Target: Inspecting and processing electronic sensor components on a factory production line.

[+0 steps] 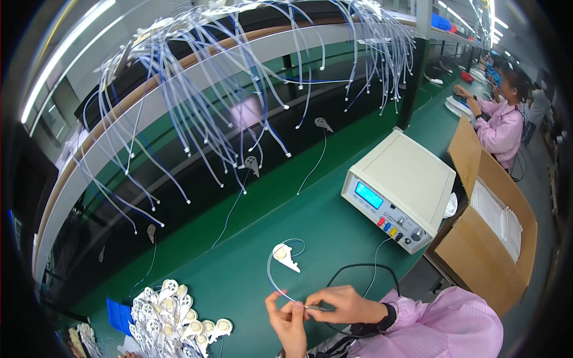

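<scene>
On the green bench in front of me lies a small white plastic part (287, 258) with a round cream disc and a pointed tail. A thin pale cable (270, 275) loops from it down to my hands. My left hand (289, 321) pinches the cable's end between thumb and finger. Close against it, my right hand (347, 305) grips a thin, dark pen-like probe (321, 307), its tip at the cable end. The fingers hide the exact contact point.
A beige bench meter (401, 185) with a lit blue display stands to the right, leads plugged in front. Beyond it is an open cardboard box (495, 238). White parts (173, 316) pile at left beside a blue tray (119, 316). Cables (197, 113) hang from a shelf. A co-worker (500, 119) sits farther right.
</scene>
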